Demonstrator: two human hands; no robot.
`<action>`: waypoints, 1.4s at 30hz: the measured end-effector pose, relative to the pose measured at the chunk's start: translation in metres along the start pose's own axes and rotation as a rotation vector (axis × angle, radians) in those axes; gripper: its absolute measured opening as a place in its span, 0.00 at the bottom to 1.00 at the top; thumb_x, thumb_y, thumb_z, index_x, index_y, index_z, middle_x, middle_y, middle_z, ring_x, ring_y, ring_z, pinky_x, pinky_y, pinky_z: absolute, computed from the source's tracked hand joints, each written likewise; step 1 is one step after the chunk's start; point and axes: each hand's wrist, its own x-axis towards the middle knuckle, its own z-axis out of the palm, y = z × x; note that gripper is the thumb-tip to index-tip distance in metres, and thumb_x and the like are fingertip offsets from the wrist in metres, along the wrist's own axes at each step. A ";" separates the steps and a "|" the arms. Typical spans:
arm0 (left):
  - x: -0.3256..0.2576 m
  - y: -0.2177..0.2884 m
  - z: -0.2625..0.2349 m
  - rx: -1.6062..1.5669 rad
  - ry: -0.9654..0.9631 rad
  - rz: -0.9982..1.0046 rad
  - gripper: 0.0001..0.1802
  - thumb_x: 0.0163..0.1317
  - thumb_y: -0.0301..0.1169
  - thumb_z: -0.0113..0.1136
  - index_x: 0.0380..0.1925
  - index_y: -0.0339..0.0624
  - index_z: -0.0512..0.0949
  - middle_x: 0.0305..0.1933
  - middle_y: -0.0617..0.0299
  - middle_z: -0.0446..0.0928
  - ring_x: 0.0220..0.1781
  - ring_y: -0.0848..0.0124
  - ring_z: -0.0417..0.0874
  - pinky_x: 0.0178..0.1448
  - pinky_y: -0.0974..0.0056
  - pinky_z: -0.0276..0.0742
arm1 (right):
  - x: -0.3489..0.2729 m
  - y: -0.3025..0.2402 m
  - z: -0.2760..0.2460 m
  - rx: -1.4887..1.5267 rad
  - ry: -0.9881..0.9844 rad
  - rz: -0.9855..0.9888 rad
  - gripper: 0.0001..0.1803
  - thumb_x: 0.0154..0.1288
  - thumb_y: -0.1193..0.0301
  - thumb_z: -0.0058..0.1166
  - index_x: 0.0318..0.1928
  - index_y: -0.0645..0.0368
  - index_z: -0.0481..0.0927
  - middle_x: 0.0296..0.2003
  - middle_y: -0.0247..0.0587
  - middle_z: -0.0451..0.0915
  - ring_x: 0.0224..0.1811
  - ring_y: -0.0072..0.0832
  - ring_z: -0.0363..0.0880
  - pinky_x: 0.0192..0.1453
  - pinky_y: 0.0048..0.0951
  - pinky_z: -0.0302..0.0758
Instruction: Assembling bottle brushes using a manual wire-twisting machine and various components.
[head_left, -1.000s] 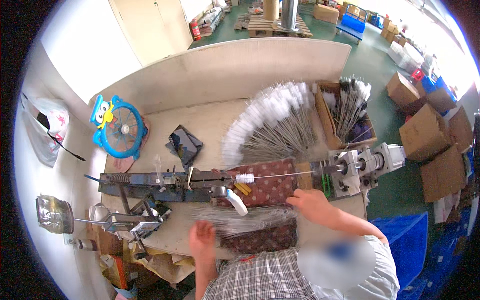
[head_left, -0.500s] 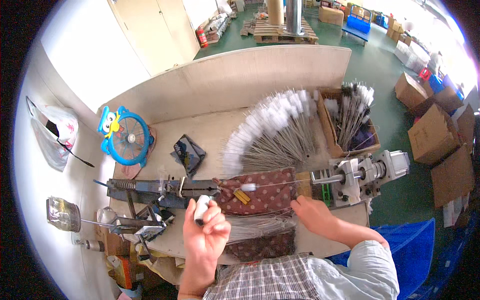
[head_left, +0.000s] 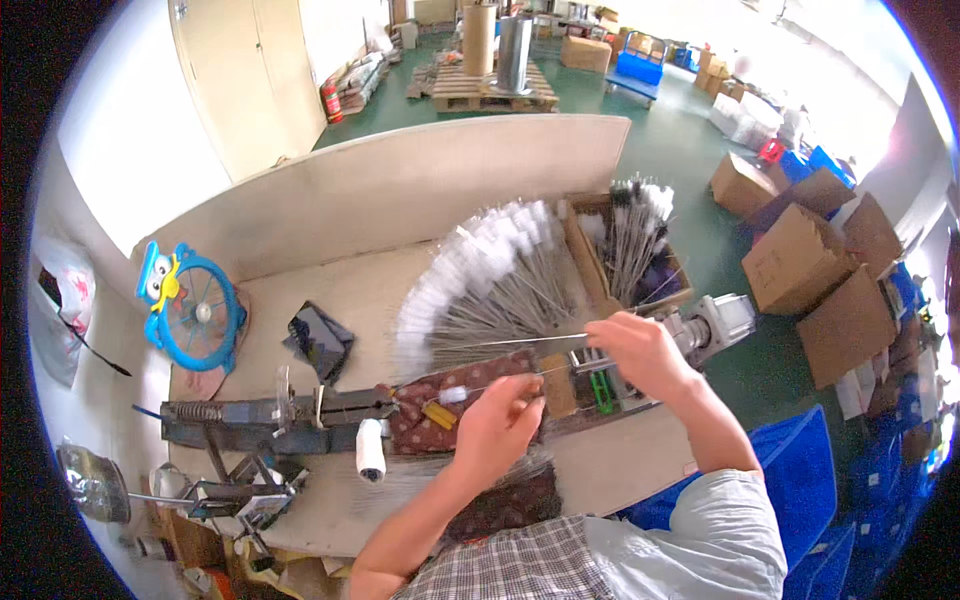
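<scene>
My left hand is over the brown polka-dot cloth, its fingers pinched at the thin stem of a white-tipped wire brush. The stem runs right toward the metal chuck machine. My right hand is raised in front of that machine, fingers closed on a thin wire that points left across the fanned brushes. A white roll is left of my left hand, apart from it. A yellow object lies on the cloth.
White-tipped brushes fan out behind my hands, beside a cardboard box of darker brushes. At left are a clamp rail, a blue toy-shaped fan and a dark pouch. A blue bin stands at right.
My left hand has let go of the white roll and moved right to the brush stem. My right hand has risen with a thin wire. The whole view has shifted.
</scene>
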 end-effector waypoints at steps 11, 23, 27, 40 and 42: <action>0.057 -0.019 0.030 1.239 -0.062 0.417 0.04 0.52 0.33 0.55 0.29 0.48 0.75 0.27 0.65 0.74 0.33 0.65 0.79 0.36 0.59 0.72 | 0.010 0.010 0.043 0.164 0.049 0.091 0.07 0.54 0.73 0.56 0.35 0.57 0.77 0.27 0.45 0.79 0.31 0.41 0.79 0.32 0.35 0.75; 0.064 -0.064 -0.018 1.341 0.131 0.441 0.15 0.47 0.35 0.63 0.37 0.45 0.78 0.36 0.60 0.76 0.36 0.64 0.79 0.38 0.59 0.73 | 0.018 0.015 0.039 0.162 -0.212 0.183 0.08 0.52 0.63 0.57 0.30 0.51 0.83 0.25 0.41 0.79 0.31 0.39 0.78 0.37 0.38 0.74; -0.017 -0.024 -0.036 1.131 0.175 0.445 0.15 0.51 0.29 0.64 0.40 0.41 0.79 0.41 0.57 0.79 0.39 0.59 0.80 0.42 0.61 0.76 | 0.028 0.001 0.043 0.214 -0.306 0.178 0.08 0.50 0.61 0.58 0.26 0.49 0.83 0.23 0.35 0.79 0.32 0.36 0.76 0.38 0.36 0.74; -0.109 -0.024 -0.086 -0.228 0.802 -0.329 0.17 0.63 0.40 0.51 0.40 0.36 0.75 0.31 0.58 0.78 0.30 0.70 0.78 0.34 0.69 0.75 | 0.093 -0.093 0.163 0.346 -0.143 -0.153 0.04 0.47 0.69 0.55 0.21 0.54 0.76 0.24 0.33 0.78 0.36 0.37 0.74 0.38 0.36 0.74; -0.110 -0.029 -0.098 -0.514 0.830 -0.319 0.22 0.65 0.47 0.44 0.42 0.38 0.71 0.30 0.58 0.76 0.31 0.69 0.78 0.33 0.65 0.75 | 0.094 -0.099 0.166 0.307 -0.136 -0.149 0.04 0.46 0.69 0.54 0.20 0.55 0.75 0.24 0.33 0.77 0.35 0.37 0.74 0.37 0.37 0.74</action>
